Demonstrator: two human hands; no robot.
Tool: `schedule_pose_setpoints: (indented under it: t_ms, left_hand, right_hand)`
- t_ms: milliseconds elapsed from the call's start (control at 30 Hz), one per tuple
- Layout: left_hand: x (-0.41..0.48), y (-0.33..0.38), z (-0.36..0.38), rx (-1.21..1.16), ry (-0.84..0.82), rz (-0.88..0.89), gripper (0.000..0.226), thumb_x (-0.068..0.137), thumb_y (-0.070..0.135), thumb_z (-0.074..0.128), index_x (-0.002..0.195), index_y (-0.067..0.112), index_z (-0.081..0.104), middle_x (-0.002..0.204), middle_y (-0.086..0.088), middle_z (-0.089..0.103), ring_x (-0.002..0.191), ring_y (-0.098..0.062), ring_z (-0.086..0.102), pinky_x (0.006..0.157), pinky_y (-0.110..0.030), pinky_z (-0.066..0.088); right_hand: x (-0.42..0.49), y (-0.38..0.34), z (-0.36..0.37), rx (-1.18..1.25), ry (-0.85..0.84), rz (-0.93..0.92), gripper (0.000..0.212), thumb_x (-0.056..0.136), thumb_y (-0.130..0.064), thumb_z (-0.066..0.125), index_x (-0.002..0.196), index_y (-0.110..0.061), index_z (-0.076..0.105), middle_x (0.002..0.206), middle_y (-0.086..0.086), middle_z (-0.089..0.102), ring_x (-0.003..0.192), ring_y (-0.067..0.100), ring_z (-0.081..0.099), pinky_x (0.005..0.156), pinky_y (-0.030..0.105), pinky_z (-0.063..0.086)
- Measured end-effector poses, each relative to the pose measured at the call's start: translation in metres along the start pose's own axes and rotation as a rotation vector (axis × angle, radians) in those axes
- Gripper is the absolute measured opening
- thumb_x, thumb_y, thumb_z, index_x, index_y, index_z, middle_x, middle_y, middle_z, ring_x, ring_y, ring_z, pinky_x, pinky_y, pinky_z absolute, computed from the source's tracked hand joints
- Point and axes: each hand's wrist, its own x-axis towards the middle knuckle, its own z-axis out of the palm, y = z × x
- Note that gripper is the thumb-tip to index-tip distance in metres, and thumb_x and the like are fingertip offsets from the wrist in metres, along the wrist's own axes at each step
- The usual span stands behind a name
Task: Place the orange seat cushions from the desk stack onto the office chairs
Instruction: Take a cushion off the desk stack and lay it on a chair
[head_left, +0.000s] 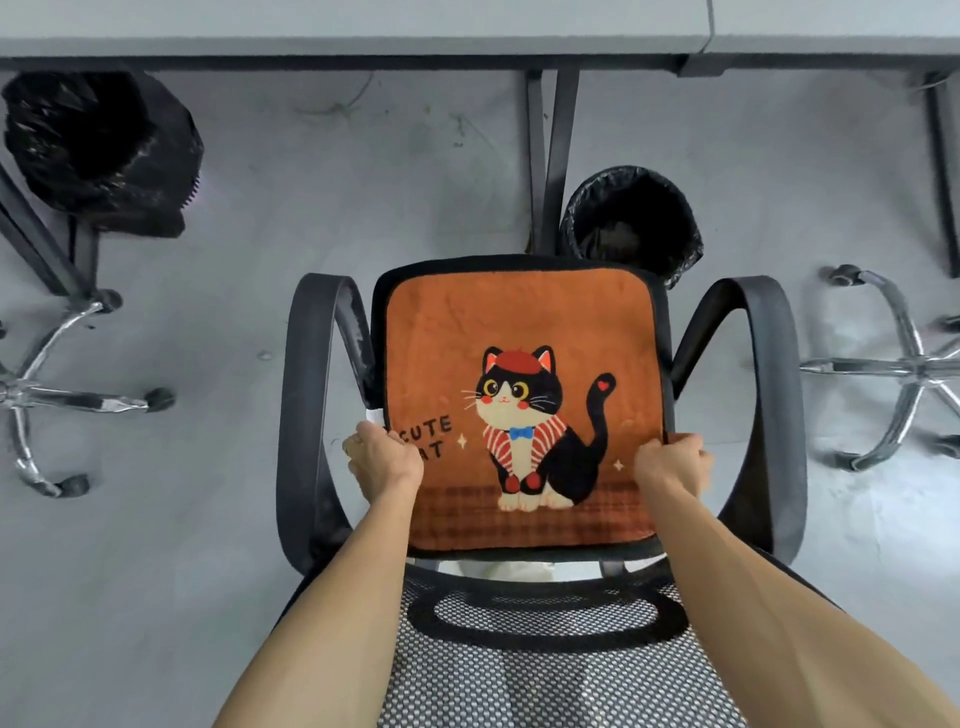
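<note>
An orange seat cushion (457, 332) with a black-and-white cat picture and the words "CUTE CAT" lies flat on the seat of a black office chair (304, 415) directly below me. My left hand (384, 457) grips the cushion's left edge. My right hand (672, 465) grips its right edge. Both arms reach over the chair's mesh backrest (540, 654), which fills the bottom of the view. The desk stack is out of sight.
A grey desk edge (363, 41) runs along the top, with black legs (550, 156) in the middle. Two bins lined with black bags stand under it (98, 150) (631, 218). Chrome wheeled chair bases sit at the left (57, 395) and right (904, 369).
</note>
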Motion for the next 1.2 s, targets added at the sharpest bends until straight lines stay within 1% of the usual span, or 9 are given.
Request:
schedule_pose_setpoints:
  t_ms: [133,233,333,467,567,767,900,1033,1200]
  left_hand:
    - [0.008,0.008,-0.001,-0.107,0.039,0.003,0.021,0.104,0.026,0.045,0.117,0.013,0.054,0.123,-0.016,0.054,0.106,-0.035,0.058,0.078,-0.040,0.043]
    - [0.012,0.006,0.000,-0.090,0.045,0.001,0.016,0.105,0.029,0.044,0.111,0.018,0.053,0.119,-0.013,0.058,0.099,-0.032,0.057,0.073,-0.039,0.041]
    - [0.012,0.009,-0.002,-0.041,0.026,-0.009,0.010,0.102,0.018,0.045,0.109,0.013,0.050,0.122,-0.015,0.056,0.103,-0.036,0.058,0.074,-0.040,0.041]
    - [0.011,0.010,-0.003,-0.015,0.018,-0.015,0.017,0.100,0.012,0.047,0.116,0.007,0.050,0.126,-0.017,0.055,0.106,-0.038,0.058,0.075,-0.041,0.041]
    - [0.012,0.008,-0.002,0.001,0.015,-0.017,0.020,0.101,0.014,0.047,0.119,0.006,0.050,0.127,-0.017,0.054,0.108,-0.039,0.058,0.077,-0.043,0.042]
    - [0.019,0.000,-0.001,0.042,0.030,0.015,0.017,0.104,0.024,0.045,0.112,0.011,0.053,0.123,-0.013,0.056,0.102,-0.036,0.060,0.074,-0.039,0.042]
    - [0.014,0.001,0.000,0.074,0.048,0.041,0.017,0.104,0.022,0.044,0.118,0.014,0.046,0.123,-0.012,0.054,0.100,-0.037,0.060,0.074,-0.044,0.045]
    - [0.011,0.001,0.003,0.093,0.063,0.081,0.033,0.103,0.018,0.047,0.134,0.022,0.037,0.123,-0.013,0.054,0.097,-0.035,0.060,0.071,-0.046,0.047]
    - [0.022,0.002,0.005,0.098,0.048,0.086,0.046,0.095,0.009,0.057,0.134,0.024,0.037,0.126,-0.012,0.051,0.100,-0.034,0.060,0.078,-0.049,0.053]
  right_hand:
    - [0.003,0.001,0.003,0.043,0.018,0.025,0.030,0.101,-0.021,0.046,0.127,-0.006,0.049,0.138,0.020,0.043,0.126,0.043,0.045,0.100,0.050,0.041]
    - [0.005,0.003,0.004,0.064,0.018,0.029,0.031,0.102,-0.024,0.045,0.129,-0.008,0.049,0.138,0.020,0.045,0.126,0.042,0.045,0.100,0.051,0.042]
    - [0.005,0.005,0.003,0.076,0.018,0.003,0.029,0.103,-0.026,0.044,0.127,-0.012,0.050,0.137,0.018,0.047,0.125,0.041,0.046,0.098,0.050,0.042]
    - [0.002,0.006,0.002,0.100,0.016,-0.023,0.025,0.103,-0.027,0.043,0.124,-0.015,0.050,0.134,0.017,0.048,0.123,0.040,0.046,0.094,0.050,0.043]
    - [0.002,0.006,0.002,0.100,0.014,-0.034,0.024,0.103,-0.029,0.042,0.122,-0.017,0.050,0.133,0.017,0.048,0.122,0.040,0.046,0.093,0.050,0.043]
    - [0.006,0.007,0.004,0.090,0.023,-0.031,0.024,0.103,-0.029,0.042,0.122,-0.018,0.051,0.134,0.017,0.048,0.122,0.041,0.047,0.095,0.052,0.044]
    - [0.007,0.007,0.006,0.068,0.023,-0.032,0.024,0.103,-0.031,0.041,0.122,-0.019,0.050,0.133,0.018,0.048,0.122,0.042,0.047,0.096,0.053,0.045]
    - [0.009,0.007,0.006,0.052,0.026,-0.034,0.024,0.103,-0.031,0.043,0.124,-0.020,0.049,0.133,0.018,0.048,0.122,0.042,0.047,0.092,0.051,0.044]
    - [0.014,0.006,0.009,0.009,0.027,-0.035,0.028,0.103,-0.029,0.043,0.129,-0.021,0.047,0.135,0.020,0.047,0.122,0.045,0.047,0.095,0.051,0.044]
